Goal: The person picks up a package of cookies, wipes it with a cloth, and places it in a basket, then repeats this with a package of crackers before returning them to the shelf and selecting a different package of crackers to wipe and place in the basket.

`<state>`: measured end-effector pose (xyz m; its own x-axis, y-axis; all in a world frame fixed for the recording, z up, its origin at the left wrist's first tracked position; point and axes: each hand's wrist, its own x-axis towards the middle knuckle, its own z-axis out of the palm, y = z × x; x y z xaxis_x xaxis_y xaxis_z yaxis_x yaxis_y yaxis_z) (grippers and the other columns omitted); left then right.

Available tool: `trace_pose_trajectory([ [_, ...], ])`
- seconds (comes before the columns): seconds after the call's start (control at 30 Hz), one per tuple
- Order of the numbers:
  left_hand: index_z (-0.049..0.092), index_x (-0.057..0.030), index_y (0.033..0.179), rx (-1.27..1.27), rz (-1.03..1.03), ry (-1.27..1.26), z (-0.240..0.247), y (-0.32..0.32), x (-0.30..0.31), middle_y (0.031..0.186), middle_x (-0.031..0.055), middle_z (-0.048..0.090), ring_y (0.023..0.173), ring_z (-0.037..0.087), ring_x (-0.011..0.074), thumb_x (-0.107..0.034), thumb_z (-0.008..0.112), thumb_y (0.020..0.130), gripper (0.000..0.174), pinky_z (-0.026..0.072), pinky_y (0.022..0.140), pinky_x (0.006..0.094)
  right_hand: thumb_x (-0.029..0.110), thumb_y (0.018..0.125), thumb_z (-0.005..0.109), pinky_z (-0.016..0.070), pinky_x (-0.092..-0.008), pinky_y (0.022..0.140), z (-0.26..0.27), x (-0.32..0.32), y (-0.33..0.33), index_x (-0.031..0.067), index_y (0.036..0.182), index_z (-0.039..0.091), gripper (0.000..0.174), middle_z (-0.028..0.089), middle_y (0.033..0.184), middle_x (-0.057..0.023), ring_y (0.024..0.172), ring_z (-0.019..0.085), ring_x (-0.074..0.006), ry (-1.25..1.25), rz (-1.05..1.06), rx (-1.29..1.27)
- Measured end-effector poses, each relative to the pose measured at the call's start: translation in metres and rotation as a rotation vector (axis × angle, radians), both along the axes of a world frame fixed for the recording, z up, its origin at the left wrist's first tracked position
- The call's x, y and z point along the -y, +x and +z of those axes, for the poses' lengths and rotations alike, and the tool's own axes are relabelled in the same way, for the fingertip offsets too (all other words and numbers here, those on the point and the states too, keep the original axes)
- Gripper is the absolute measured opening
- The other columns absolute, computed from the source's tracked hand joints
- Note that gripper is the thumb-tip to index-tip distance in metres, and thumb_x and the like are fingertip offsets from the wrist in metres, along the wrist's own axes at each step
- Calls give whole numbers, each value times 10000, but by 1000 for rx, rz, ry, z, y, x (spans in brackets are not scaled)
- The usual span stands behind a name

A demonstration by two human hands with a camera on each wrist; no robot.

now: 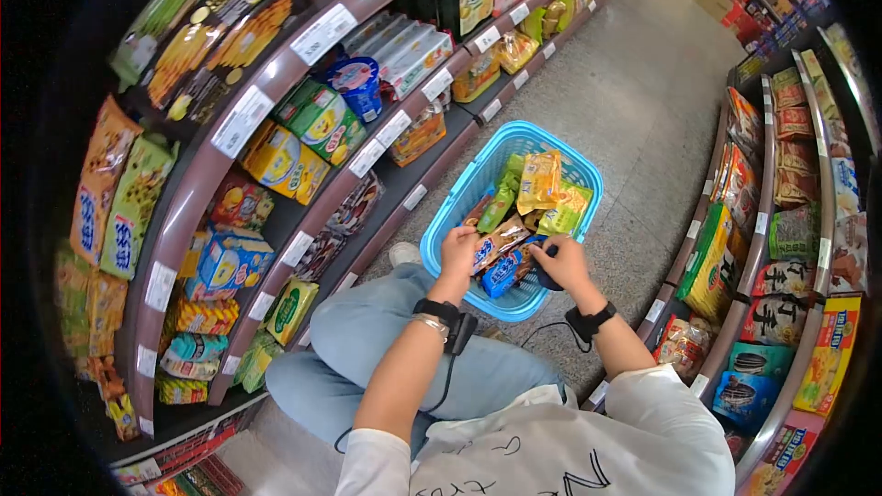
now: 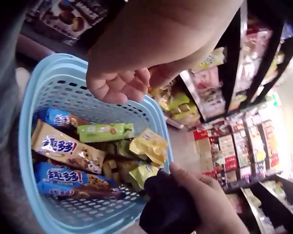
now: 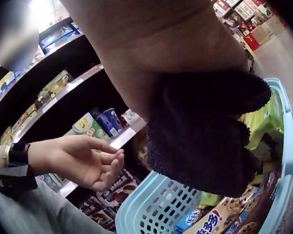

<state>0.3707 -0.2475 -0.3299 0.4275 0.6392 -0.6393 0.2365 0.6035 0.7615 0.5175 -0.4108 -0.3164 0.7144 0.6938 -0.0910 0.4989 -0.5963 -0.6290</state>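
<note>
A blue plastic basket (image 1: 519,131) stands on the floor before me. Inside lie a blue cookie packet (image 2: 63,180), a tan cookie packet (image 2: 68,148), a slim green packet (image 2: 105,132), a yellow packet (image 1: 539,179) and a yellow-green packet (image 1: 567,208). My right hand (image 1: 565,262) grips a bunched dark fuzzy cloth (image 3: 200,136) over the basket's near right side. My left hand (image 3: 88,158) hovers by the opposite rim, palm turned up, its loosely bent fingers holding nothing. In the right wrist view the cloth covers part of the basket's contents.
Tall snack shelves (image 1: 303,211) curve along the left, close to the basket. More shelving (image 1: 758,220) with bagged snacks lines the right side. My bent knees (image 1: 367,312) are at the near left of the basket. The tiled aisle floor (image 1: 643,64) runs on beyond it.
</note>
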Motion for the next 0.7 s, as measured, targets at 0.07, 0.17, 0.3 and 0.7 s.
trace_pose_trajectory([
  [0.07,599,-97,1081,-45,8,-76,-14,-7,-12,923,18,601,815,575,108,-139,590,883,203,436,617,252,470,753,734,503,-441,617,-17,-17,6,25,705,662,453,647,697,-195,670,641,-371,-92,-79,-81],
  [0.17,590,-117,1107,2,95,-184,-5,-4,-18,974,0,607,818,578,114,-176,588,886,229,451,675,304,453,775,737,488,-412,599,-30,-44,23,-1,664,633,478,622,661,-194,628,627,-360,-33,-243,-38],
  [0.3,589,-139,1113,29,88,-228,-15,-5,-23,1004,-9,613,841,584,119,-193,592,887,233,443,701,302,506,764,703,513,-456,654,-38,-72,63,13,731,684,495,667,737,-209,717,655,-385,-93,-401,55],
  [0.7,612,-146,1054,83,121,-248,-18,-1,-25,952,-24,634,834,591,114,-187,603,878,181,474,731,294,387,656,792,526,-399,665,-65,-82,104,29,778,695,391,698,754,-149,708,685,-294,-281,-386,-153],
])
